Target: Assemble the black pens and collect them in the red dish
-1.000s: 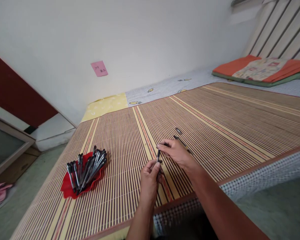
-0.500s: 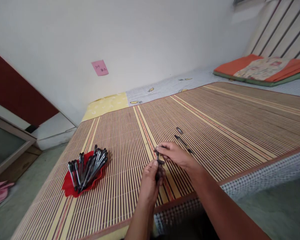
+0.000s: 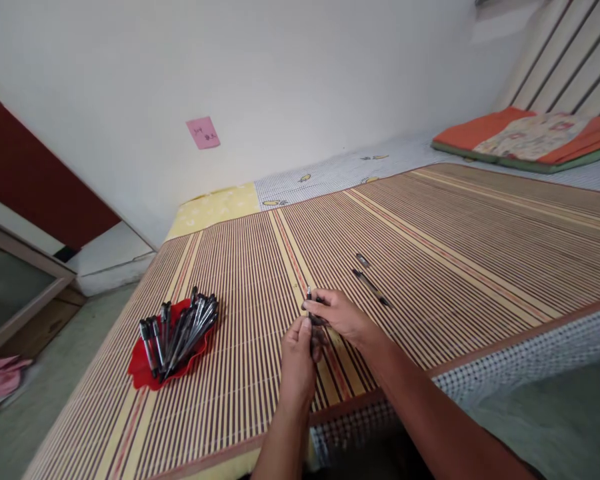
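Note:
A dark pen (image 3: 309,294) stands upright between my two hands, its pointed end up. My left hand (image 3: 297,353) is closed around its lower part, which the fingers mostly hide. Just above, my right hand (image 3: 341,316) pinches the pen near its tip; a small dark part also shows under those fingers, too unclear to name. On the striped mat to the right of my hands lie another black pen (image 3: 371,288) and, behind it, a separate pen cap (image 3: 362,260). At the left, a red wavy-edged dish (image 3: 139,367) holds several black-capped pens (image 3: 183,333).
The striped bamboo mat (image 3: 250,280) covers the bed, whose front edge runs below my forearms. A folded orange and floral quilt (image 3: 525,140) lies at the far right. A white wall with a pink note (image 3: 203,133) rises behind.
My right hand has shifted slightly left and closer to my left hand. The pen's pointed end now shows above the fingers. The view has shifted a little.

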`<state>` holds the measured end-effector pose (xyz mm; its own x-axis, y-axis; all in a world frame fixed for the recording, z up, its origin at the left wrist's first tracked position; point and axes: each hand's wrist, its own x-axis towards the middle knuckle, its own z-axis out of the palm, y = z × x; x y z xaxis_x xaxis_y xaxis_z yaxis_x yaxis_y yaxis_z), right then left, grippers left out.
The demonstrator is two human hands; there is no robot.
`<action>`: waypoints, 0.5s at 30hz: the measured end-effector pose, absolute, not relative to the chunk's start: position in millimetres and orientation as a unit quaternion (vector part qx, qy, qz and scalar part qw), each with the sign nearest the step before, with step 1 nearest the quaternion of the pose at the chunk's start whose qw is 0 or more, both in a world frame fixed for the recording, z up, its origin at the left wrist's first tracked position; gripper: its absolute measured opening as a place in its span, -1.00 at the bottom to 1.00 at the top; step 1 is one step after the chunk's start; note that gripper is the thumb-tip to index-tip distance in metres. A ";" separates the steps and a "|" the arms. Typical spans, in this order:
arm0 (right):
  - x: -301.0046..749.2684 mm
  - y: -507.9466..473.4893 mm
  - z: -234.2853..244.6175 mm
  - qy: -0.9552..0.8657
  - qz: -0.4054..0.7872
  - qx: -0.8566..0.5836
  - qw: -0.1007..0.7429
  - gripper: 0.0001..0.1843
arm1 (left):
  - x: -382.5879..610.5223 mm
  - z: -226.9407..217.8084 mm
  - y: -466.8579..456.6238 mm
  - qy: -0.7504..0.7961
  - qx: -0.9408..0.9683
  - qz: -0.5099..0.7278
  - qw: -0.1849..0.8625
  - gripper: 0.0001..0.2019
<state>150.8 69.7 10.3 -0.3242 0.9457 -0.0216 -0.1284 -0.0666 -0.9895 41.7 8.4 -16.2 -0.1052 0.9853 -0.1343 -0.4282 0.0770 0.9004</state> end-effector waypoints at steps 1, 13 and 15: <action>149.1 69.8 8.7 -0.535 0.607 -0.393 0.437 -0.63 | 41.8 -15.7 8.1 0.466 0.340 0.601 0.554 -0.62; 147.3 74.7 -3.1 -0.523 0.596 -0.418 0.443 -0.66 | 39.2 -21.0 9.1 0.516 0.379 0.589 0.494 -0.70; 154.8 78.8 -3.5 -0.436 0.657 -0.388 0.477 -0.65 | 41.1 -19.2 9.9 0.485 0.333 0.590 0.553 -0.61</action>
<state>154.8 78.8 -3.5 -0.2434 0.9653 -0.0945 -0.2876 -0.1649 -0.9434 41.1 9.9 -19.2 -0.1669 0.9755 -0.1433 -0.3303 0.0816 0.9403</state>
